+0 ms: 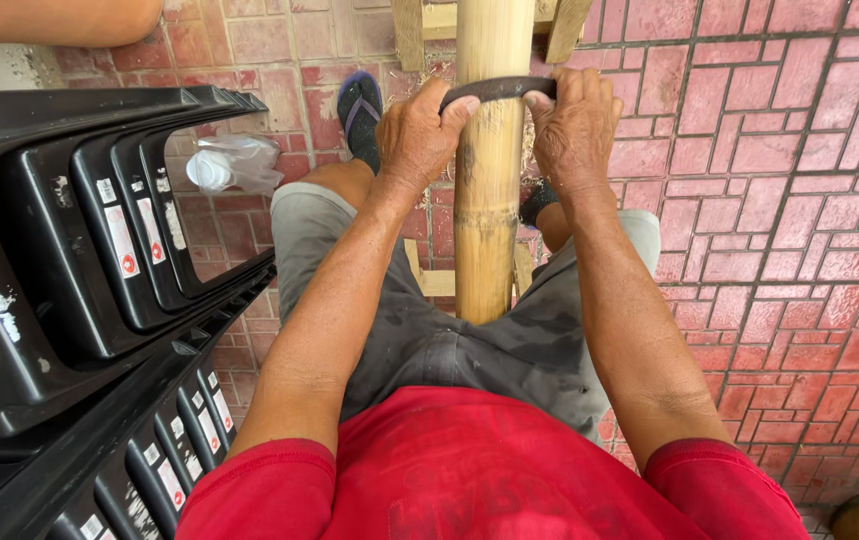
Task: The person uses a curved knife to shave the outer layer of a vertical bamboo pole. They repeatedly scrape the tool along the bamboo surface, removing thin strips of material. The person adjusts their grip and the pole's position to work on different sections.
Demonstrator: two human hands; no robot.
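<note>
Up at the top centre of the frame, both hands are clamped on a dark curved metal blade (497, 90) that lies across a thick pale yellow bamboo pole (489, 180). The left hand (417, 135) wraps one end of the blade, thumb hooked over the top, fingers curled tight; the right hand (574, 125) grips the other end just as firmly. So that's two closed fists, one to each side of the pole, with the blade pressed against its face.

The bamboo runs straight down the middle of the picture, from the top edge to the person's lap, where its lower end sits between the thighs in grey shorts (509, 340). Behind the pole at the top edge, pale wooden frame pieces (411, 30) show on both sides. A foot in a dark blue sandal (360, 110) rests on the red brick paving (789, 200) just left of the pole.

Over on the left side, a stack of black plastic chairs (79, 260) fills the frame, and a crumpled clear plastic bag (229, 165) lies on the bricks beyond them. Bottom centre, a red shirt (489, 470).
</note>
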